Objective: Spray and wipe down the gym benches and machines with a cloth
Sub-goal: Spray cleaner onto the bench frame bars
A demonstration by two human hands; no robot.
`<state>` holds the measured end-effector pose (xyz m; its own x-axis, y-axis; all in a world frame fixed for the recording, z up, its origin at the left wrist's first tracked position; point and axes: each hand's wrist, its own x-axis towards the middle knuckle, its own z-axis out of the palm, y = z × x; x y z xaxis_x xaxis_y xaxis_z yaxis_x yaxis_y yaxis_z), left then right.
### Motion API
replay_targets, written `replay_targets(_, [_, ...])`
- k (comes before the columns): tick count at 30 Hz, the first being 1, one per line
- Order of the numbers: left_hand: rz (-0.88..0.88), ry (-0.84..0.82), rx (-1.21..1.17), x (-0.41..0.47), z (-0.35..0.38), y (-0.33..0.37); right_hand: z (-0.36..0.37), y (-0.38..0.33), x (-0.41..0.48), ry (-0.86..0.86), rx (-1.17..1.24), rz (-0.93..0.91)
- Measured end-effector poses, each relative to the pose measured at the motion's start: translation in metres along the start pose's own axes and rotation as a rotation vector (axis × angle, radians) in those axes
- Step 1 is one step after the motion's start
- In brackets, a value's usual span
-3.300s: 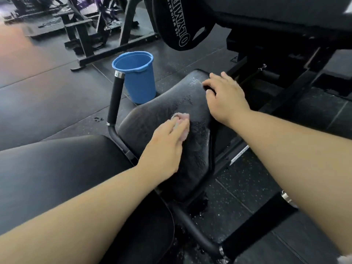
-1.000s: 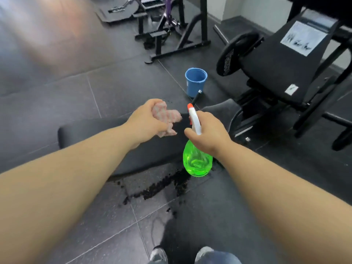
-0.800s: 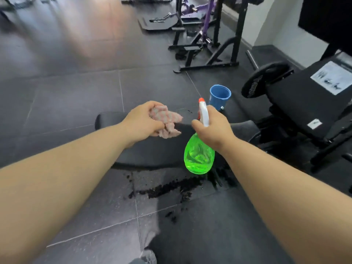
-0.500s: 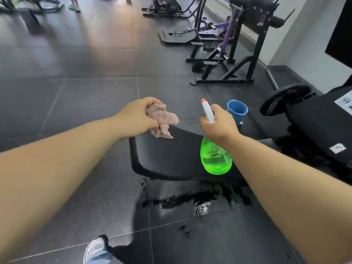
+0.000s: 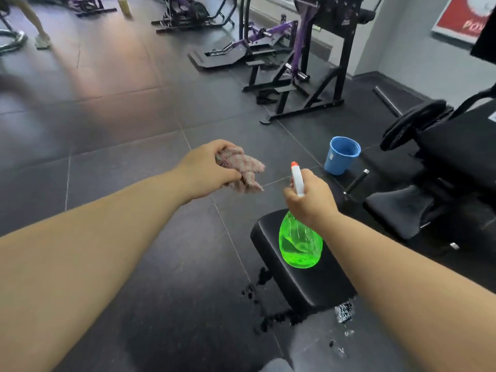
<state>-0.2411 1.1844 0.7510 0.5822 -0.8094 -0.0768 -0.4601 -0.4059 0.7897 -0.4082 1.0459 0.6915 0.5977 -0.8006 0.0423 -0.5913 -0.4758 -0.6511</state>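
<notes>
My left hand grips a crumpled pinkish cloth, held in the air above the dark floor. My right hand grips the neck of a green spray bottle with a white trigger head and orange nozzle, hanging over the end of a black padded bench. To the right sits a black machine seat pad with a backrest behind it.
A blue bucket stands on the floor beyond the bench. A weight plate hangs on the machine at right. Purple and black machines stand further back. Wet splashes mark the floor under the bench. Someone's legs show at far left.
Earlier my left hand wiped the seat pad with my right resting on it. Since then my right hand holds the bottle and the view has swung left; the bench now lies lower right.
</notes>
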Motion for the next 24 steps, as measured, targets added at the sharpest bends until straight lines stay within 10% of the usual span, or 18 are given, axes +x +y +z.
replay_targets(24, [0.140,-0.514,0.134,0.495,0.015,-0.061,0.086,0.047,0.372,-0.015,-0.278,0.455])
